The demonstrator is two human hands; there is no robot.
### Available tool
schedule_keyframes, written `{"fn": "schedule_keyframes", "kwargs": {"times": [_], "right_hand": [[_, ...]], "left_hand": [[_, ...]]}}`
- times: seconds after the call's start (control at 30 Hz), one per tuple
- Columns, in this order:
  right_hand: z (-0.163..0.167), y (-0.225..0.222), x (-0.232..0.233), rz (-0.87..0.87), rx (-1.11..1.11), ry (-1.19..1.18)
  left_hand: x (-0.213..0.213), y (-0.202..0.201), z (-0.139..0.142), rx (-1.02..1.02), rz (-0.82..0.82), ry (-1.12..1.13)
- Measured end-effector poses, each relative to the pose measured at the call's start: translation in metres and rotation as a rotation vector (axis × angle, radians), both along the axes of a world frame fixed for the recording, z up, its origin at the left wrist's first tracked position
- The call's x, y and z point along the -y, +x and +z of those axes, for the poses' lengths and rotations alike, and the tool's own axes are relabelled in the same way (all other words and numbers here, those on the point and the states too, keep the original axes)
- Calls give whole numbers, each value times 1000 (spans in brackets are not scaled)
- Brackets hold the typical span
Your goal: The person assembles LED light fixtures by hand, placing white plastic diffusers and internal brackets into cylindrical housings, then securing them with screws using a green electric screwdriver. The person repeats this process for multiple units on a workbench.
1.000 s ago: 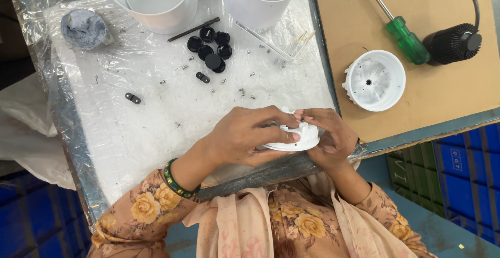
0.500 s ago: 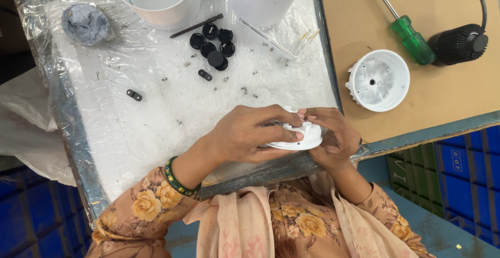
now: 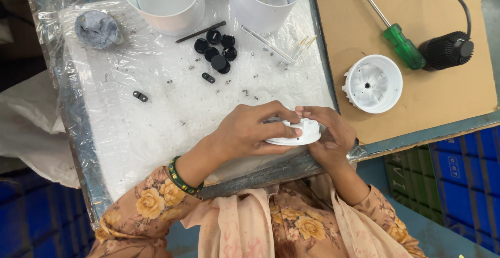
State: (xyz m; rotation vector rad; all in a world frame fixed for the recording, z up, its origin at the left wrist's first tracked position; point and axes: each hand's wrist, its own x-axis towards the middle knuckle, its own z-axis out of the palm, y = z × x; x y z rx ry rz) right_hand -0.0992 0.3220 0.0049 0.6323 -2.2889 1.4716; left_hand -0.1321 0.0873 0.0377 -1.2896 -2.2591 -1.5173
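White round plastic housing [image 3: 299, 133] sits gripped between both hands at the near edge of the bench [image 3: 156, 128], seen from above. The left hand [image 3: 250, 130] closes over it from the left, fingers curled across its top, a green bangle [image 3: 179, 177] on the wrist. The right hand [image 3: 330, 135] cups the housing from the right, its fingertips meeting those of the left on the upper rim. The bench is covered in crinkled clear plastic sheet. Far from the hands lie a cluster of small black round caps [image 3: 214, 49], scattered small screws, and two white cylinders [image 3: 166, 0] standing open side up at the far edge. To the right, on a sheet of brown cardboard [image 3: 453, 96], rest a second white finned housing [image 3: 374, 83], a green-handled screwdriver [image 3: 403, 44] and a black finned part with a cable [image 3: 447, 49]. Blue crates [image 3: 458, 174] stand below at near right.
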Motion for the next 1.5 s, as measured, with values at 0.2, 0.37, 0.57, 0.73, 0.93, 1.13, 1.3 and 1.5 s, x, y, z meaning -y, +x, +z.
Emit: {"fn": "schedule_keyframes", "kwargs": {"times": [0.2, 0.37, 0.57, 0.73, 0.93, 1.13, 1.3, 1.5], "right_hand": [[0, -1, 1, -6, -3, 22], [4, 2, 4, -71, -63, 117], [9, 5, 0, -178, -86, 350], [20, -5, -18, 20, -91, 449], [30, -12, -26, 81, -23, 453], [32, -45, 8, 40, 128, 279], [26, -85, 51, -11, 123, 359], [11, -88, 65, -132, -8, 437]], "left_hand": [[-4, 0, -5, -52, 35, 12], [-6, 0, -6, -64, 59, -11], [-12, 2, -5, -147, 71, 15], [-9, 4, -4, -255, -4, -22], [25, -12, -12, -37, 113, 111], [75, -15, -15, 132, 394, 477], [83, -17, -8, -74, 589, 313], [83, -19, -4, -103, 574, 281]]}}
